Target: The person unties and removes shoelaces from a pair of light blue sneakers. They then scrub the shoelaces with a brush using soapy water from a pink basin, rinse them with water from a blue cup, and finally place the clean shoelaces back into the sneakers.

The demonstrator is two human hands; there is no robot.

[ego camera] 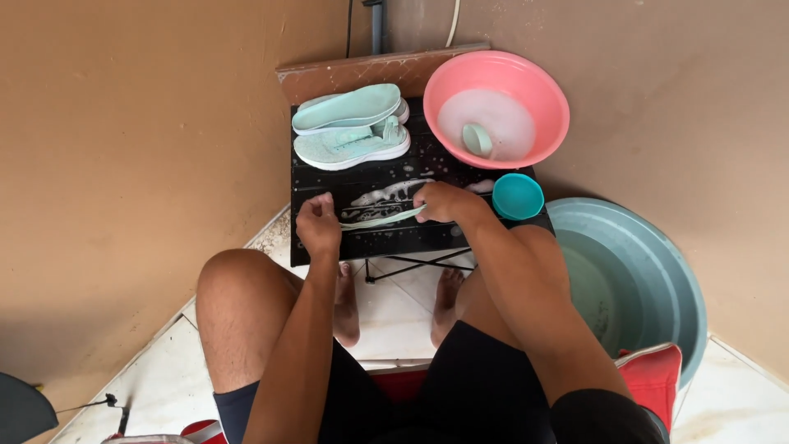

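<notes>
Both hands' fingers pinch a mint insole flat on the black table: left hand, right hand

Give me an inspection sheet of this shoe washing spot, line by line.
Surface: black folding table, wet, with suds.
Job's things: mint insole stretched flat between both hands; two mint sneakers at the table's back.
Clutter: pink basin of soapy water, teal cup, grey tub.
Grippers: left hand closed at the insole's end; right hand on its other end.
Cables: thin black cable on the floor.
Surroundings: tan walls, white tiles.
</notes>
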